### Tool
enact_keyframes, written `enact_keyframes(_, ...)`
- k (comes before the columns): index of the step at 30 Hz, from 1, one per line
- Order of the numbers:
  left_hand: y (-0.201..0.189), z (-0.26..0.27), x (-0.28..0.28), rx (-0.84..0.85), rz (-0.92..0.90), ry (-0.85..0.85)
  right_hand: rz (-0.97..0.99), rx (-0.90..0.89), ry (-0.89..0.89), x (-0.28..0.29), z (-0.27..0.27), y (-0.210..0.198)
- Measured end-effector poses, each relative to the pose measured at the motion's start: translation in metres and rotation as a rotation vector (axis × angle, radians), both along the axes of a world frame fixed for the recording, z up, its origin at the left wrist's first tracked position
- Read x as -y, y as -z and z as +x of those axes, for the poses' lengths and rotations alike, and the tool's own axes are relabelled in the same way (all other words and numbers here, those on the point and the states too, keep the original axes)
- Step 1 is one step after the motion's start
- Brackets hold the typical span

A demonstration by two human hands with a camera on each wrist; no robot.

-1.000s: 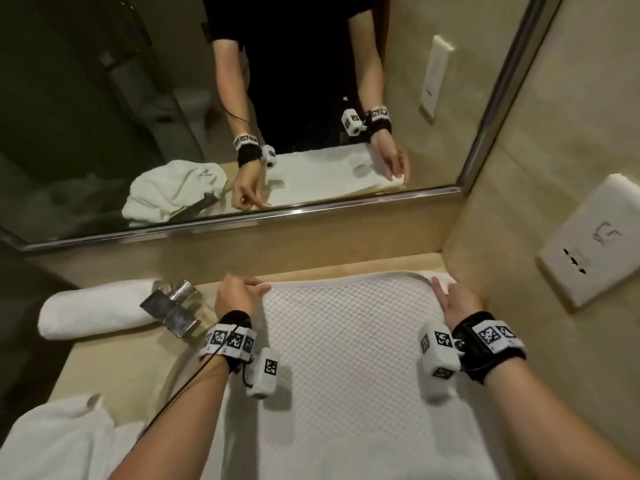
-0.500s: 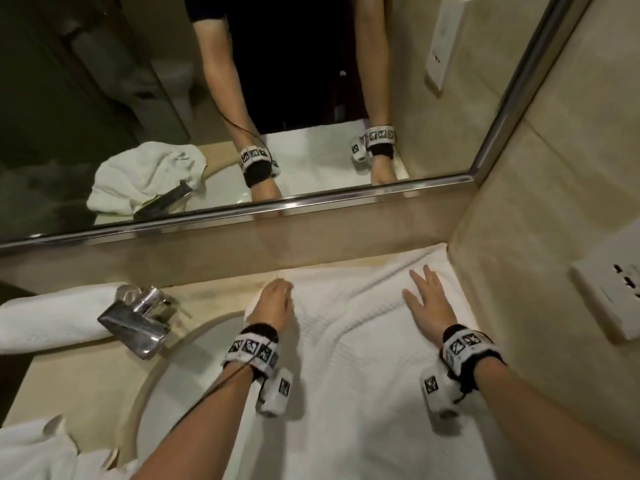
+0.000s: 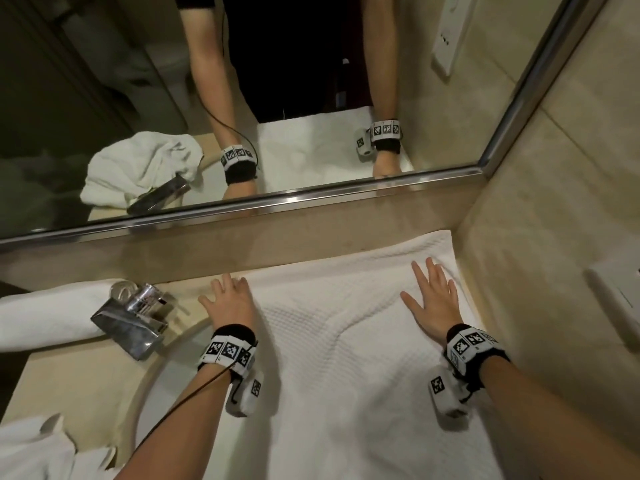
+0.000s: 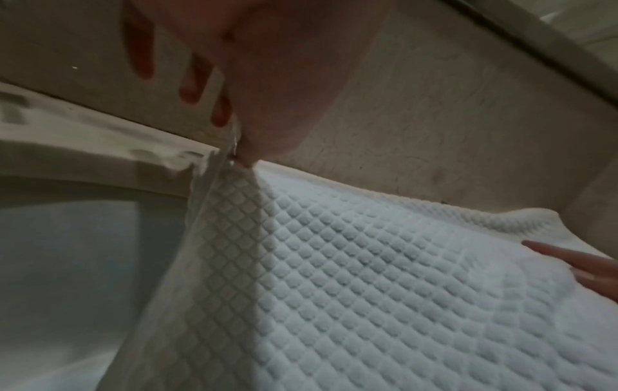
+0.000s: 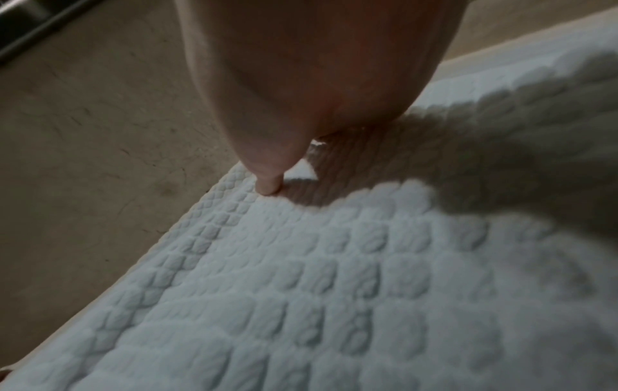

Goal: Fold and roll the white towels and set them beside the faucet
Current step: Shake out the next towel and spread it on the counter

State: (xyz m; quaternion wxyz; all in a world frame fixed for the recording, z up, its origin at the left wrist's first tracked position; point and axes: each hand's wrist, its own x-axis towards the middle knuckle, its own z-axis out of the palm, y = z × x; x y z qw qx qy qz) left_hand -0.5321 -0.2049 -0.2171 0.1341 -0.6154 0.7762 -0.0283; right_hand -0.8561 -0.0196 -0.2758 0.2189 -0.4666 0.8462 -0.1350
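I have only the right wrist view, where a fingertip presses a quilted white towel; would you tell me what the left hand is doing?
Observer: The left hand rests open, fingers spread, at the far left corner of the spread towel; the right hand lies flat near the towel's far right edge.
Operator: Thank you. Is any towel rolled already?
Observer: Yes, one rolled towel lies on the counter just left of the faucet.
Operator: Are more towels waiting?
Observer: A crumpled towel sits at the counter's near left corner.
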Motion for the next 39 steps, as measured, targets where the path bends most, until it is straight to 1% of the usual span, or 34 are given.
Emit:
enact_keyframes(2, 0.004, -0.006, -0.006, -0.016, 0.005, 0.054, -0.006, -0.007, 0.005, 0.0, 0.0, 0.001)
enact_keyframes(4, 0.01, -0.009, -0.016, -0.038, 0.047, 0.056, -0.015, -0.017, 0.015, -0.001, 0.002, 0.001)
enact_keyframes(7, 0.013, -0.008, -0.024, 0.007, 0.026, 0.027, -0.041, -0.05, 0.061, -0.006, 0.011, 0.002)
enact_keyframes(9, 0.012, -0.008, -0.024, 0.016, 0.022, 0.063, -0.049, -0.069, 0.09, -0.01, 0.016, 0.003)
enact_keyframes(12, 0.014, -0.01, -0.02, -0.027, 0.082, 0.107, -0.058, -0.097, 0.097, -0.013, 0.019, 0.005)
enact_keyframes(16, 0.019, -0.014, -0.021, -0.045, 0.146, 0.089, -0.07, -0.115, 0.112, -0.012, 0.021, 0.005)
enact_keyframes(21, 0.016, -0.025, -0.023, 0.069, 0.094, 0.071, -0.116, -0.194, 0.153, -0.015, 0.029, 0.01)
enact_keyframes(23, 0.017, -0.031, -0.024, 0.075, 0.113, 0.061, -0.119, -0.236, 0.178, -0.016, 0.034, 0.01)
enact_keyframes(25, 0.025, -0.034, -0.025, 0.039, 0.137, 0.023, -0.116, -0.264, 0.186, -0.017, 0.036, 0.009)
enact_keyframes(28, 0.043, -0.036, -0.024, -0.12, 0.159, -0.04, -0.113, -0.268, 0.188, -0.016, 0.036, 0.008)
enact_keyframes(32, 0.04, -0.035, -0.013, -0.168, 0.216, -0.07, -0.098, -0.269, 0.186, -0.015, 0.032, 0.01)
enact_keyframes(34, 0.034, -0.028, -0.001, -0.273, 0.24, -0.05, -0.089, -0.244, 0.177, -0.011, 0.028, 0.009)
enact_keyframes(37, 0.027, -0.012, 0.009, -0.348, 0.368, 0.01, -0.09, -0.216, 0.159, -0.01, 0.023, 0.006)
enact_keyframes(39, 0.025, -0.002, 0.009, -0.375, 0.392, 0.041, -0.079, -0.164, 0.151, -0.012, 0.021, 0.001)
